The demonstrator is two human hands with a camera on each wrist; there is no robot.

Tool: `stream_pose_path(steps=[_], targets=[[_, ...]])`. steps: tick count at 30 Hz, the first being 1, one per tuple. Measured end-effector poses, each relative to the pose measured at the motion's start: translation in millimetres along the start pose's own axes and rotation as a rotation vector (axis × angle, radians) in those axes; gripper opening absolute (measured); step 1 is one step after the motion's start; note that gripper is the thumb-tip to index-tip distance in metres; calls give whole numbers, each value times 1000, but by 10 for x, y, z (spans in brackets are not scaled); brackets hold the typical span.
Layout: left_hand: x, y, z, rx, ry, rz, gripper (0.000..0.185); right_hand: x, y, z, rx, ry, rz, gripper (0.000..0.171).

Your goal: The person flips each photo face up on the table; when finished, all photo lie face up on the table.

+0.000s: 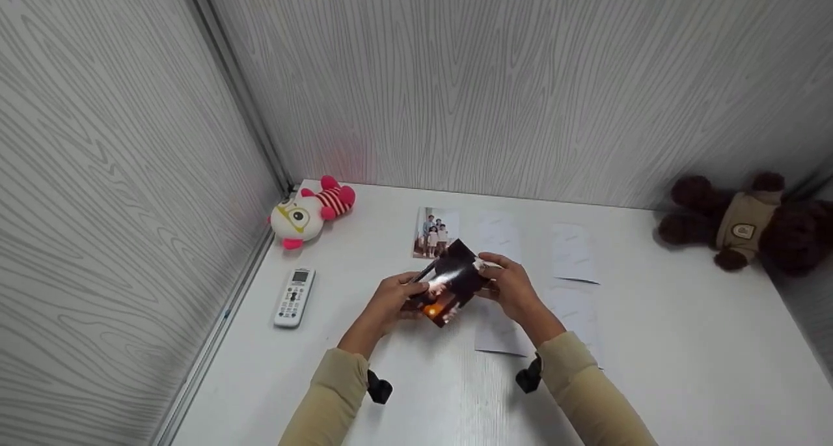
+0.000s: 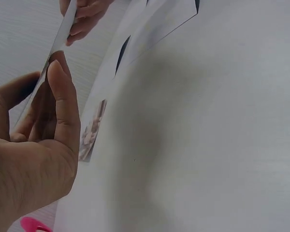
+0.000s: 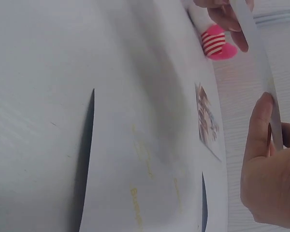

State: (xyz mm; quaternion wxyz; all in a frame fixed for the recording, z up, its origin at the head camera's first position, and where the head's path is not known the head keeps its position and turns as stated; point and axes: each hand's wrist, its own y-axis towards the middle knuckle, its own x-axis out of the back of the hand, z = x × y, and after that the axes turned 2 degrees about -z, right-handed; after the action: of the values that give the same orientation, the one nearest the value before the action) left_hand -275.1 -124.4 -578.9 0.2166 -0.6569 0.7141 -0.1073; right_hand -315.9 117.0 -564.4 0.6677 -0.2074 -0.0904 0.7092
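Both the left hand (image 1: 394,297) and the right hand (image 1: 509,284) pinch one dark photo (image 1: 449,282) above the table (image 1: 683,342).

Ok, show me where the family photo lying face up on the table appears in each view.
Head: family photo lies on the table just beyond both hands, left of the face-down prints.
Left wrist: a foreshortened strip right of the thumb.
Right wrist: seen at right of centre, below the striped plush.
Shared landmark: the dark photo gripped by both hands.
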Motion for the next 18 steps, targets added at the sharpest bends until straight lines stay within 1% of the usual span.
stream_pose_path(steps=[2,4,6,8,13,18], targets=[[-26,27,6,-14,-40,-21,47,25,-5,-1,12,43,-21,43],[-46,51,24,-25,-78,-23,46,36,-6,-6,22,89,-34,43],[-56,64,45,-39,-110,-16,45,31,-6,-17,31,117,-35,45],[-60,70,60,-45,-138,-24,42,13,-4,-33,33,129,-25,48],[-49,73,67,-61,-183,-86,37,-35,-1,-74,31,108,0,53],[-56,94,41,-61,-157,-109,38,-14,3,-61,27,62,-18,48]])
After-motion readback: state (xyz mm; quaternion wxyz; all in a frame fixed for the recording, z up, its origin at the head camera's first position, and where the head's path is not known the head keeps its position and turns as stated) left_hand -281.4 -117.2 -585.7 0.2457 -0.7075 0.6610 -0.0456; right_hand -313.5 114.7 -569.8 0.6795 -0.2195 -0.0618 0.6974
